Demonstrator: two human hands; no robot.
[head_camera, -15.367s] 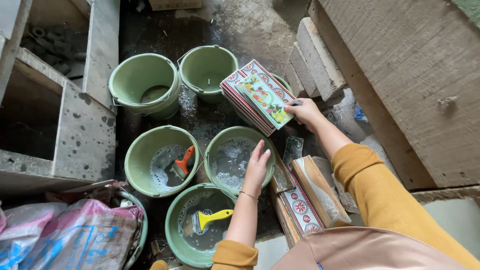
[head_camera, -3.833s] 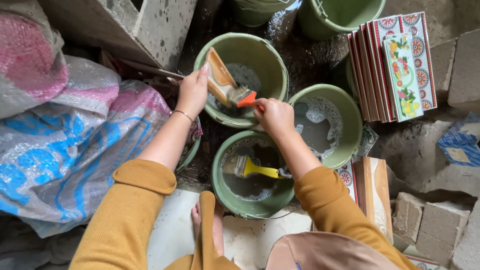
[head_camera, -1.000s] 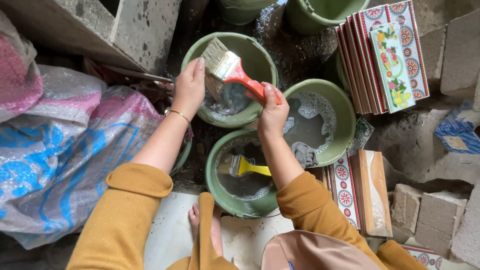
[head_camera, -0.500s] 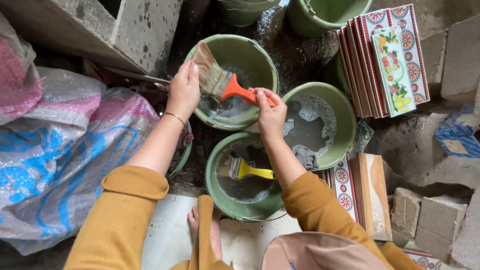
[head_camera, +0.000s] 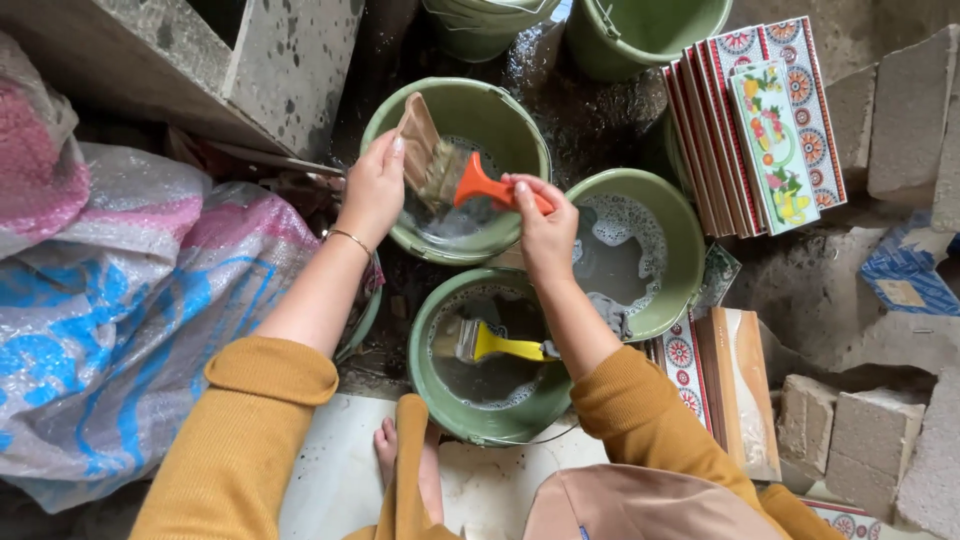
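My left hand (head_camera: 375, 185) holds a small tan tile (head_camera: 418, 135) on edge over a green bucket (head_camera: 520, 135) with grey water in it. My right hand (head_camera: 540, 225) grips the orange handle of a wide paintbrush (head_camera: 462, 180), whose bristles press against the tile's face. Both sleeves are mustard yellow. A second green bucket (head_camera: 425, 375) just below holds murky water and a yellow-handled brush (head_camera: 495, 343). To the right, a third green bucket (head_camera: 688, 240) holds foamy water.
A stack of patterned decorative tiles (head_camera: 765, 125) leans at the upper right; more tiles (head_camera: 735, 375) stand at the lower right beside grey blocks (head_camera: 850, 440). Woven plastic sacks (head_camera: 120, 310) fill the left. A concrete block (head_camera: 250, 70) and more green buckets (head_camera: 640, 30) lie above. My bare foot (head_camera: 385, 455) shows below.
The brush has swung down from a raised position onto the tile over the bucket; its bristles now rest against the tile in my left hand.
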